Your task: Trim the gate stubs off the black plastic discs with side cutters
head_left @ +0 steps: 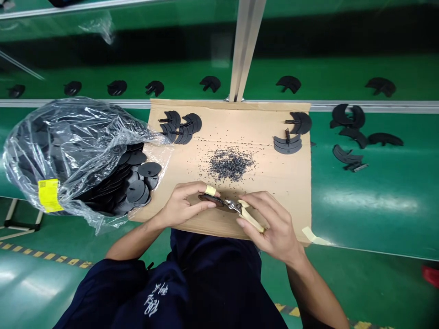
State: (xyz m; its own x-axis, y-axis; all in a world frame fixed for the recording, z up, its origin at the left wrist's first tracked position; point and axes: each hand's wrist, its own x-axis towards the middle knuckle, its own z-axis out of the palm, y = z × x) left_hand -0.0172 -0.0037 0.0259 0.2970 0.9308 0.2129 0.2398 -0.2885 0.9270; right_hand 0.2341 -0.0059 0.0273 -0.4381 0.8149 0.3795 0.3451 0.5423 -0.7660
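Trimming in hand: left hand point(185, 208) pinches flat black plastic disc point(210, 200) over brown cardboard sheet point(267, 183), right hand point(270, 226) closed on cream-handled metal nippers point(245, 212); likely best to hold disc level, nip flush at its edge

Cardboard sheet point(274, 183) on surface point(370, 201): bag of discs point(68, 151) on its left edge, scrap pile point(230, 163) mid-sheet, cut pieces point(180, 127) back left & rt, more on surface at rt. Belt point(192, 68) behind. My left grip point(181, 206) & right grip point(274, 225) at near edge.
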